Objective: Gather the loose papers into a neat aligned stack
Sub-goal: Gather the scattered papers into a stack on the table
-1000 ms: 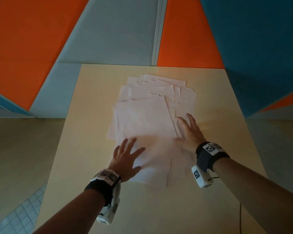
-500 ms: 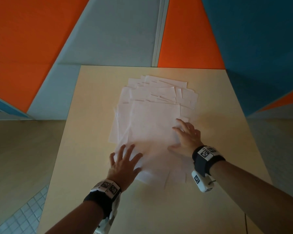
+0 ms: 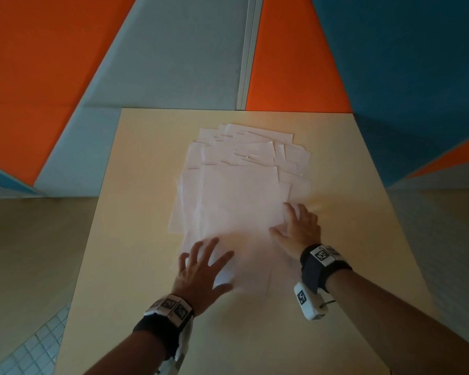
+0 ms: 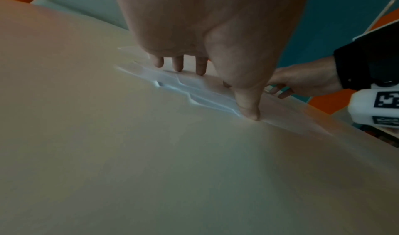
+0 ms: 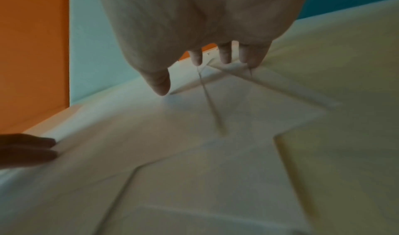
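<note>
Orange, grey and blue wall panels back one pale table [image 3: 136, 239]. Uncounted white papers [image 3: 238, 201] lie mid-table, fanned and misaligned. My left hand [image 3: 201, 272] and right hand [image 3: 299, 231], fingers spread, press their near edge.

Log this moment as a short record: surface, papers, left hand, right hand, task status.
surface: light wooden table
papers: white sheets, overlapping, edges fanned and askew
left hand: fingers spread, flat on the pile's near left corner
right hand: fingers bent, tips pressing the pile's right edge
task status: pile not yet aligned
</note>
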